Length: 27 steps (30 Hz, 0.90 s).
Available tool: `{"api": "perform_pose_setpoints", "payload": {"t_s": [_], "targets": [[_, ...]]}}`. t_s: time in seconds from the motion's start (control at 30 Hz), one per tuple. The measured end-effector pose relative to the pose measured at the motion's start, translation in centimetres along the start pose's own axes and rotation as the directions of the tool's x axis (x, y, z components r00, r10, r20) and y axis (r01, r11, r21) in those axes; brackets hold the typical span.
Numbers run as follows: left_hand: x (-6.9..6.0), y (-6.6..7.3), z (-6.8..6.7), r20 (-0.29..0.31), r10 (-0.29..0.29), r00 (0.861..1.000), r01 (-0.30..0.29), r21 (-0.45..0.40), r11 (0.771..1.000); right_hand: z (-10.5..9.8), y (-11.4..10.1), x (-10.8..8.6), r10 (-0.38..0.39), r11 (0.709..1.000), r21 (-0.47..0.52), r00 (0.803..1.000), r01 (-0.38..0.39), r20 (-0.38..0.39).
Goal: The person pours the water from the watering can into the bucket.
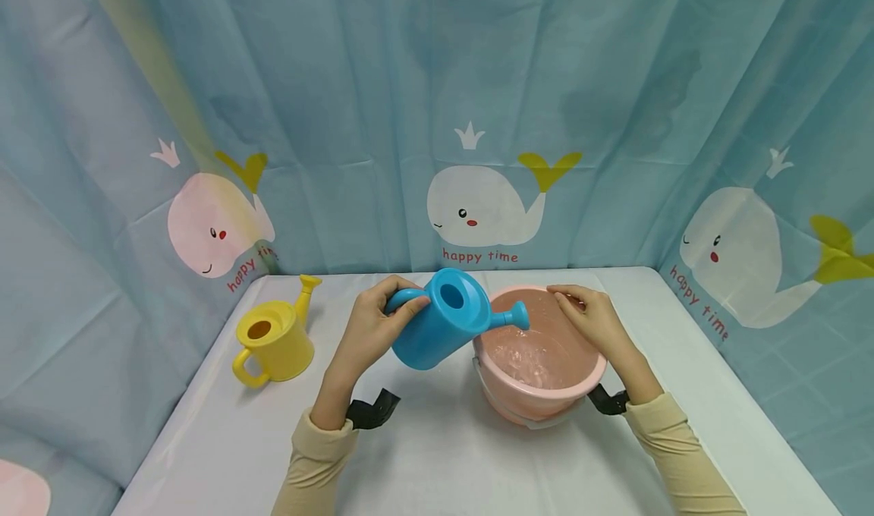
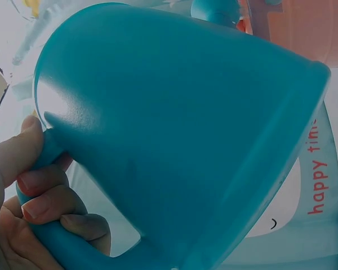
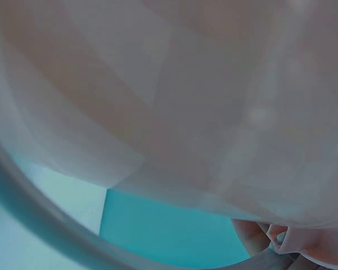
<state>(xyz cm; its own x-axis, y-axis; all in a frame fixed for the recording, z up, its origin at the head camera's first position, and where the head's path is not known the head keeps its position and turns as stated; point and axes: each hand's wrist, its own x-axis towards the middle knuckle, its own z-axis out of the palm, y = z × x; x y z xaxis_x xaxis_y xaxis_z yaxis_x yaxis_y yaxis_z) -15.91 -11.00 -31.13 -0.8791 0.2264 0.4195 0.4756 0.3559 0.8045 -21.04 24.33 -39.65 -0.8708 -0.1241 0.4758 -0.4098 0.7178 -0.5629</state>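
My left hand (image 1: 378, 319) grips the handle of a blue watering can (image 1: 426, 341), fingers curled round it in the left wrist view. The can is held off the table and tilted, its spout (image 1: 510, 317) over a pink bucket (image 1: 546, 401). Water (image 1: 526, 360) inside the bucket looks rippled. At the bucket's far right rim, my right hand (image 1: 592, 320) holds the edge, thumb on the inner side. The right wrist view is mostly filled by the bucket's wall (image 3: 186, 112), with a few fingers (image 3: 250, 236) beside the handle lug.
A yellow watering can (image 1: 283, 349) stands upright on the left of the white table (image 1: 423, 455). The bucket's pale handle (image 1: 492, 394) hangs down its near side. Blue curtains (image 1: 382, 121) printed with whales enclose the table's back and sides.
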Motion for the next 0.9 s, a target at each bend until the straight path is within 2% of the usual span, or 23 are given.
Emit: {"api": "perform_pose_setpoints", "payload": {"t_s": [0.17, 0.23, 0.43, 0.9], "targets": [[0.4, -2.2, 0.4, 0.002, 0.001, 1.000, -0.001, -0.021, 1.000, 0.0, 0.0, 0.0, 0.010, 1.000, -0.002, 1.000, -0.010, 0.005], [0.5, -2.4, 0.5, 0.001, 0.015, 1.000, -0.015, -0.023, 1.000, 0.0, 0.0, 0.0, 0.010, 1.000, -0.001, 1.000, -0.010, 0.005], [0.5, -2.4, 0.4, -0.006, 0.051, 0.999, -0.051, -0.006, 0.999, 0.1, -0.1, 0.1, 0.015, 1.000, 0.017, 1.000, -0.015, 0.007], [0.9, -2.1, 0.5, 0.008, 0.050, 0.999, -0.050, 0.003, 0.999, 0.0, -0.2, 0.0, 0.009, 1.000, 0.022, 1.000, -0.009, 0.004]]}}
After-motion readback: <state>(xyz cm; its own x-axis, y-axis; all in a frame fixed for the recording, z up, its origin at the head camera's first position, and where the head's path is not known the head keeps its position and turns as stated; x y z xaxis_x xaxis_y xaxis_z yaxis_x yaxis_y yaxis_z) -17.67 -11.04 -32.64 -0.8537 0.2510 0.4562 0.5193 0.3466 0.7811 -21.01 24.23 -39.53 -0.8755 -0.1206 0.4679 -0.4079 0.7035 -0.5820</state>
